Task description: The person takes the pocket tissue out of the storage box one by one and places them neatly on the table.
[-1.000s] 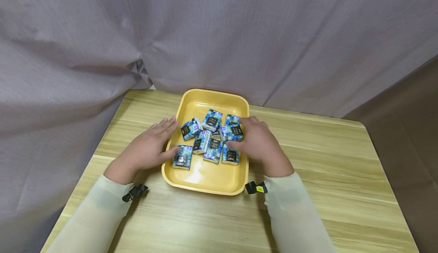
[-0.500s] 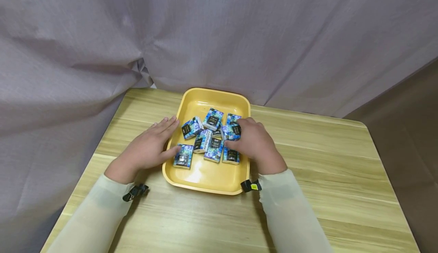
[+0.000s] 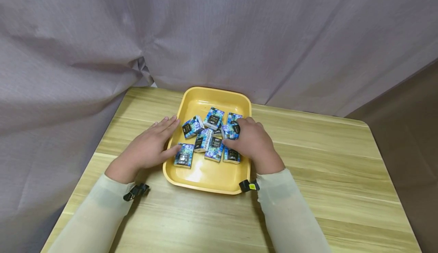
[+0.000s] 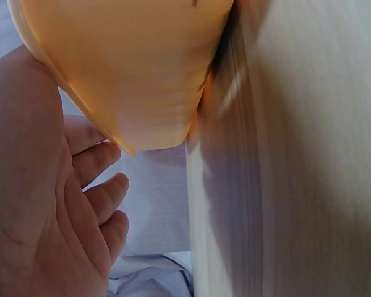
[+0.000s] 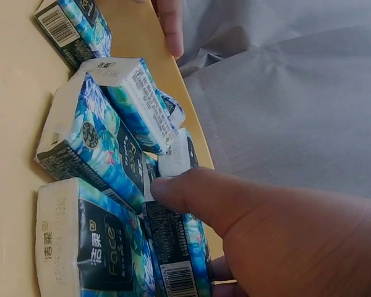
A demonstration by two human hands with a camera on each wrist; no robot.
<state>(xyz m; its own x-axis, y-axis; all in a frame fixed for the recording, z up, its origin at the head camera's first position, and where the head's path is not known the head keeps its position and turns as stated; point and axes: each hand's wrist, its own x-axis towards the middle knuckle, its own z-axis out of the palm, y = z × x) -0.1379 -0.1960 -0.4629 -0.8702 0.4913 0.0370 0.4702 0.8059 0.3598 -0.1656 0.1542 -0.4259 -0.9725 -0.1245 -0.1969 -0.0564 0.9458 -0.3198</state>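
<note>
A yellow tray (image 3: 208, 175) on the table holds several blue-and-black tissue packs (image 3: 213, 150), some lying across others. My left hand (image 3: 147, 148) rests at the tray's left rim, fingers extended along the outside, thumb reaching over the edge near a tissue pack (image 3: 183, 156) at the lower left. In the left wrist view its fingers hold nothing and lie beside the tray wall (image 4: 130, 74). On the right side my right hand (image 3: 254, 140) grips a tissue pack (image 3: 230, 131) atop others. The right wrist view has the thumb on this pack (image 5: 167, 229); its other fingers are mostly hidden.
Beneath the tray is a wood-grain table (image 3: 325, 177), its far edge close to a grey curtain (image 3: 219, 36). Tissue packs lie close around the gripped one, including a pack (image 5: 105, 241) beside it in the right wrist view.
My right hand has moved slightly left, and its fingers have come further over the upper tissue pack. The left hand keeps its place at the rim.
</note>
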